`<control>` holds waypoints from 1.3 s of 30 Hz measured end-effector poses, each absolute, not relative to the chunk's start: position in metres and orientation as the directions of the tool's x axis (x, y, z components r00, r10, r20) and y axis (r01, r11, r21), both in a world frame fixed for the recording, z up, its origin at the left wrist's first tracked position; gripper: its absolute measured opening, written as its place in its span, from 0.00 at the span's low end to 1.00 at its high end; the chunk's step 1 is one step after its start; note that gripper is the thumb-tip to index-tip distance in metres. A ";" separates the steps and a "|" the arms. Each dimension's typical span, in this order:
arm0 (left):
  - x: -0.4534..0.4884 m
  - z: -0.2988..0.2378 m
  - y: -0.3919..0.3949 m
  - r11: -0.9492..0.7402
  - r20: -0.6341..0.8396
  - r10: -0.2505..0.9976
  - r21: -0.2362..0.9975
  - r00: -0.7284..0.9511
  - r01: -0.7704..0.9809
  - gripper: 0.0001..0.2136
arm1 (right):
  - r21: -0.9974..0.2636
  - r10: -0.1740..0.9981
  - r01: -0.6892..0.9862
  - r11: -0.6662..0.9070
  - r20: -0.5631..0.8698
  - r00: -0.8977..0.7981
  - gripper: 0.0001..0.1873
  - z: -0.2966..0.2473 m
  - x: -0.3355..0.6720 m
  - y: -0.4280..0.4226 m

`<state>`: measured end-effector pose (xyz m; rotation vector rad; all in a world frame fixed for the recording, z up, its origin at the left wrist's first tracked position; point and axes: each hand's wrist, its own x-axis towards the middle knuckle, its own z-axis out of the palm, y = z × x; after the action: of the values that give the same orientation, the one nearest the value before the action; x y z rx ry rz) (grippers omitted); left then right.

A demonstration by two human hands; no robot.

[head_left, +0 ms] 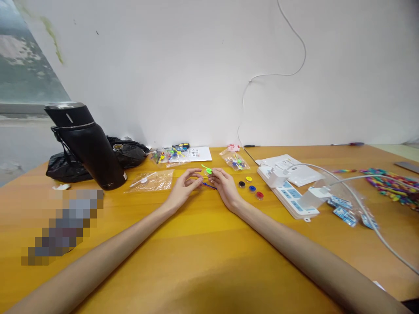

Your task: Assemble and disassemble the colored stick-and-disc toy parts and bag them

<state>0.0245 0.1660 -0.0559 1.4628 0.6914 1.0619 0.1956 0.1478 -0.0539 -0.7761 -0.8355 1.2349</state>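
Observation:
Both my hands rest on the yellow wooden table [203,253], fingertips nearly meeting at its middle. My left hand [183,186] has its fingers curled and pinched at one end of a thin blue stick [208,186]. My right hand [225,185] pinches the other end of the same stick, fingers bent. A small bright green plastic piece [207,168] lies just beyond the fingertips, with a thin yellow stick beside it. Small round pieces, black [241,184], yellow [249,178], blue [252,189] and red [259,195], lie just right of my right hand.
A black bottle [88,146] leans at the left before a black bag [127,153]. Clear bags of coloured parts [168,157] and a paper sheet [200,153] lie at the back. A white power strip [290,196] with cables, blue packets [343,209] and multicoloured cords [393,185] fill the right.

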 end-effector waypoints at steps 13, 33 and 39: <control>-0.101 0.016 0.223 -0.597 -0.072 0.761 0.313 0.645 0.739 0.59 | -0.815 0.983 -0.562 0.138 0.046 0.175 0.13 -0.054 0.200 0.150; -0.074 0.002 0.214 -0.645 0.104 0.662 0.583 0.742 0.494 0.30 | -0.816 0.836 0.261 0.516 0.546 0.052 0.08 -0.045 0.186 0.124; -0.056 0.004 0.198 -0.616 0.143 0.630 0.691 0.763 0.379 0.30 | -0.743 0.782 0.301 0.598 0.623 -0.014 0.07 -0.038 0.182 0.116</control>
<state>-0.0562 0.1984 0.0036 2.2965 0.7505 0.4962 0.1823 0.1162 -0.0377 -0.9293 -1.5930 0.4862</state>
